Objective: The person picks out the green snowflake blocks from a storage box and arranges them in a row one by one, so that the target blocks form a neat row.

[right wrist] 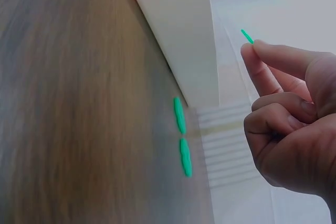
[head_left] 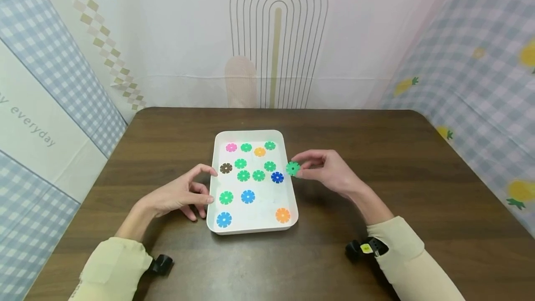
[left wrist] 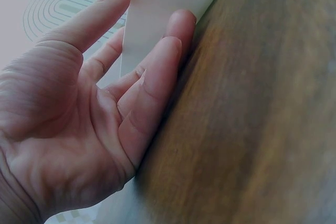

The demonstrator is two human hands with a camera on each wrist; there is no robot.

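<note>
A white tray (head_left: 263,206) lies on the wooden table with notched, flower-shaped plastic discs inside. My left hand (head_left: 177,194) touches its left side, thumb and index finger apart along the rim and the other fingers loosely bent below. Just beyond the right rim, my right hand (head_left: 328,169) pinches a green disc (head_left: 293,168) between thumb and index finger. The right wrist view shows that held disc (right wrist: 247,36) edge-on, raised above the table. Two more thin green pieces (right wrist: 185,157) appear there near the tray's wall; the head view does not show them.
Several green discs (head_left: 258,175) lie in the tray, along with blue discs (head_left: 248,196), orange ones (head_left: 282,215), a pink disc (head_left: 231,147) and a brown disc (head_left: 226,168). The table (head_left: 355,134) ends at a patterned cloth (head_left: 188,36) behind.
</note>
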